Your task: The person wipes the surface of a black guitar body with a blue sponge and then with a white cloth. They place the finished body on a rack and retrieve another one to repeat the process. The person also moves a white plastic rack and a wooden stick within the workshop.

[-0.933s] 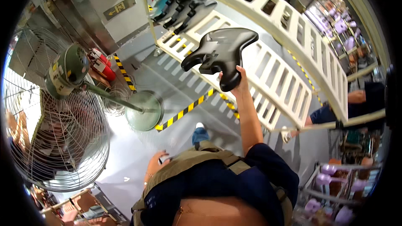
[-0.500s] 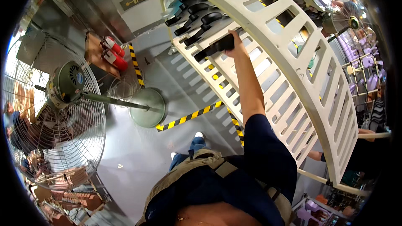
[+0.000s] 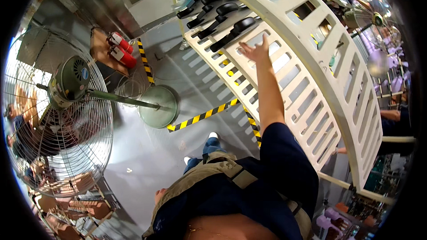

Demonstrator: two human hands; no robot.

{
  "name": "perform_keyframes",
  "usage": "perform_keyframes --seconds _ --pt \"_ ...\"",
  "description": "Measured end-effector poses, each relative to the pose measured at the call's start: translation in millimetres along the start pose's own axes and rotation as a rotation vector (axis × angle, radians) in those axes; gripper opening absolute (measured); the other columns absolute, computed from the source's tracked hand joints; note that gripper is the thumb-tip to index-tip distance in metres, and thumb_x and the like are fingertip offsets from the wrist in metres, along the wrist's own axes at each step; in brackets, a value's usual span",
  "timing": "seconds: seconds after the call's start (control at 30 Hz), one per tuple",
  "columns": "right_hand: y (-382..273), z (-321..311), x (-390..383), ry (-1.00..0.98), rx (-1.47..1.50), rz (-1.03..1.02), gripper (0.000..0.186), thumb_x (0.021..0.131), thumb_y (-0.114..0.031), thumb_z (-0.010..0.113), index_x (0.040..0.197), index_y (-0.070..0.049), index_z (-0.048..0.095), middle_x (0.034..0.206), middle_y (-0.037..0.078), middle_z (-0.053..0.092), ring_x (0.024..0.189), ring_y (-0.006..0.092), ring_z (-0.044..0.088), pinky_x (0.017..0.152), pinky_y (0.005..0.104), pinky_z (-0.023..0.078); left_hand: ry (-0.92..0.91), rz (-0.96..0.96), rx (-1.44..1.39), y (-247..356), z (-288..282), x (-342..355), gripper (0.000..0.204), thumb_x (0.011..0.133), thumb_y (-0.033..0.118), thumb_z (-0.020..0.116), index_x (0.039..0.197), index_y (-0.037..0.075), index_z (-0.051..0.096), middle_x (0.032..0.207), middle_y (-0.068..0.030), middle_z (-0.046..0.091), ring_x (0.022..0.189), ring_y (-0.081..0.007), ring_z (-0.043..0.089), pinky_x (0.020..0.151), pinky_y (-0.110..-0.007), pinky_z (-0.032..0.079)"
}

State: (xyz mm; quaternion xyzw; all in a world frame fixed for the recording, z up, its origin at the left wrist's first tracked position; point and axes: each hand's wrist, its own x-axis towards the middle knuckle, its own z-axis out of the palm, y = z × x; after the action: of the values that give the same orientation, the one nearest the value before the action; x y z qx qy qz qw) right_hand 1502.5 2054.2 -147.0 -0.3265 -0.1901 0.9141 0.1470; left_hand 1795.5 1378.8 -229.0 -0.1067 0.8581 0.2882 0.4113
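Note:
My right hand [image 3: 257, 50] hangs over a cream slotted rack shelf [image 3: 306, 112], fingers spread, holding nothing. Just beyond its fingertips lies a black moulded part [image 3: 241, 27] with a rounded, paddle-like end; its exact kind I cannot make out. Several similar black parts [image 3: 224, 11] lie side by side past it, toward the shelf's far end. Over this level arches a second cream slotted shelf [image 3: 321, 66]. Only a bit of my left hand [image 3: 160, 194] shows beside my waist, and its fingers are mostly hidden.
A big green floor fan [image 3: 71, 80] stands at left on a round base [image 3: 159, 106]. Behind it, red fire extinguishers [image 3: 122, 55] sit by a brown stand. Yellow-black tape [image 3: 202, 118] marks the grey floor. People and racks of purple parts [image 3: 393, 69] are at right.
My right hand has let go of the black part, which now lies on the shelf beside the others, and its fingers have opened. My left hand has come partly into view.

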Motion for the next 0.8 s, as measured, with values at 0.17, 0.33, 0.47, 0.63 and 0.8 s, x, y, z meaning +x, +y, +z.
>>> perform_keyframes --seconds 0.17,0.33,0.47,0.63,0.8 --pt "151 -162 -102 -0.152 -0.85 0.03 0.036 0.082 -0.038 0.051 0.1 -0.007 0.055 0.09 0.013 0.057 0.089 0.0246 0.055 0.079 0.0385 0.044 0.011 0.093 0.031 -22 -20 20 0.027 0.077 0.026 0.054 0.099 0.012 0.057 0.105 -0.008 0.054 0.104 -0.025 0.049 0.089 -0.039 0.035" --pt "296 -212 -321 -0.756 -1.614 0.445 0.052 0.089 -0.044 0.037 0.127 -0.009 0.041 0.13 0.013 0.039 0.122 0.0223 0.035 0.099 0.0393 0.028 -0.006 0.245 0.062 -65 -37 49 0.027 0.078 0.028 0.053 0.099 0.012 0.057 0.104 -0.0068 0.054 0.104 -0.0245 0.048 0.09 -0.04 0.034" --pt "388 -262 -377 -0.562 -1.73 0.556 0.054 0.089 -0.047 0.035 0.128 -0.01 0.04 0.132 0.013 0.037 0.123 0.0236 0.034 0.1 0.0385 0.027 -0.029 0.339 0.138 -112 -75 59 0.026 0.078 0.029 0.052 0.098 0.012 0.056 0.104 -0.0059 0.054 0.104 -0.0242 0.048 0.09 -0.041 0.033" --pt "473 -293 -440 -0.245 -1.882 0.453 0.057 0.088 -0.05 0.033 0.129 -0.01 0.038 0.134 0.012 0.036 0.124 0.0252 0.034 0.101 0.0376 0.026 -0.053 0.536 0.214 -138 -99 82 0.026 0.079 0.03 0.051 0.098 0.013 0.056 0.103 -0.0047 0.053 0.104 -0.0238 0.047 0.091 -0.041 0.032" --pt "529 -330 -505 -0.077 -1.617 0.204 0.059 0.083 -0.056 0.037 0.122 -0.013 0.048 0.116 0.009 0.053 0.107 0.027 0.048 0.091 0.0403 0.034 -0.149 0.784 0.351 -136 -100 89 0.026 0.079 0.031 0.049 0.097 0.013 0.056 0.102 -0.0035 0.053 0.105 -0.0233 0.046 0.092 -0.042 0.031"
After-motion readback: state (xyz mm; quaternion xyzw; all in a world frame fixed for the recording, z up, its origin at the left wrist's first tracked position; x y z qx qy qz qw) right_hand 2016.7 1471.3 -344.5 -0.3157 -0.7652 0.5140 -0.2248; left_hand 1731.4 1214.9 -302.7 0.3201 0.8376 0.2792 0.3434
